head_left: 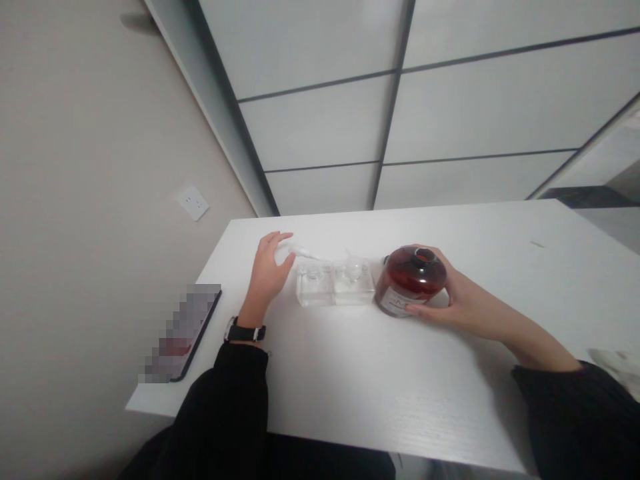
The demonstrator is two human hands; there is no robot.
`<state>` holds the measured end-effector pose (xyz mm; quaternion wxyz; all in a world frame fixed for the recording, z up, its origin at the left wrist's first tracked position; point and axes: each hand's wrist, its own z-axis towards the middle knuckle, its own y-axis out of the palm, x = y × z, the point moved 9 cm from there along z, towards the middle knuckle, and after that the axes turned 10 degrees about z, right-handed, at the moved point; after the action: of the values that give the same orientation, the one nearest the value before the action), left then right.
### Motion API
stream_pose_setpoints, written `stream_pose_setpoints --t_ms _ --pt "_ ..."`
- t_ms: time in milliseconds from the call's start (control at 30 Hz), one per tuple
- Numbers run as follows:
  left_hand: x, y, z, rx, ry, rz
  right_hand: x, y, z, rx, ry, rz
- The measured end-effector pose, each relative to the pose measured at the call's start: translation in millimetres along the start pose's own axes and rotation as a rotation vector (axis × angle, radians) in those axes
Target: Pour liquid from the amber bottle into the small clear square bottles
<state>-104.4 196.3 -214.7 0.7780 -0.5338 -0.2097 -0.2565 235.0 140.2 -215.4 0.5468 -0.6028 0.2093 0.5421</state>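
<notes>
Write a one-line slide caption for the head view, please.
Right hand grips a dark red bottle; left hand touches two clear bottles.

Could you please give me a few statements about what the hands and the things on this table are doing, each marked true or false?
1. The right hand grips the dark red bottle. True.
2. The dark red bottle has a cap on. False: its neck is open at the top.
3. Two clear glass bottles stand side by side between the hands. True.
4. The left hand holds the phone. False: the phone lies apart near the table's left edge; the left hand rests by the clear glass bottles, at a small white piece.
5. A watch sits on the left wrist. True.
</notes>
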Motion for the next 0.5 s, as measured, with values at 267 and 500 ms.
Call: stream_pose_setpoints --t_ms 267,500 --pt "54 -11.8 -14 -0.062 0.094 -0.178 -2 1 0 0.005 -0.023 -0.013" --pt "137 -2.4 -41 -0.186 0.478 0.066 -1 0 0 0.008 -0.030 -0.016"
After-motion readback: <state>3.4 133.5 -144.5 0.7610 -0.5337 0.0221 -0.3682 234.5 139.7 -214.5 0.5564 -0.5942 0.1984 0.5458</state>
